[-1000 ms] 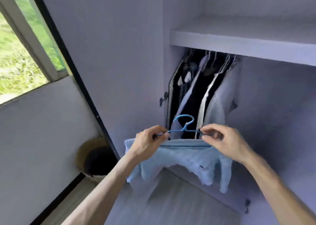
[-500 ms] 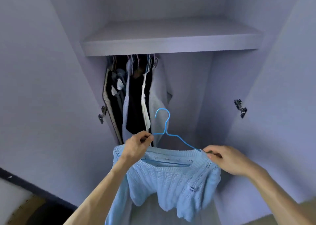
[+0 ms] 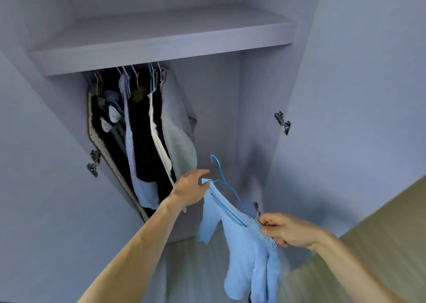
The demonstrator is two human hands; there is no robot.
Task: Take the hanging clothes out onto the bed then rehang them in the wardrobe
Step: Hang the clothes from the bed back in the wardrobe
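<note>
Wardrobe (image 3: 219, 118) open. Hanging clothes (image 3: 143, 141) bunched far left under shelf (image 3: 161, 42). Light blue sweater (image 3: 244, 252) on tilted blue hanger (image 3: 238, 198), mid-air to their right. Right hand (image 3: 285, 230): fingers pinch the hanger's near end. Left hand (image 3: 191, 187) at its far end, grip not discernible.

Light-blue knit sweater (image 3: 244, 245) droops from tilted blue wire hanger (image 3: 238, 199); other clothes (image 3: 143, 141) hang bunched left.

Only 1 view: a wide-angle head camera, close before the open wardrobe (image 3: 214, 109), faces into it and slightly downward, seeing the top of its shelf (image 3: 161, 32) and the floor (image 3: 191, 268) inside.
</note>
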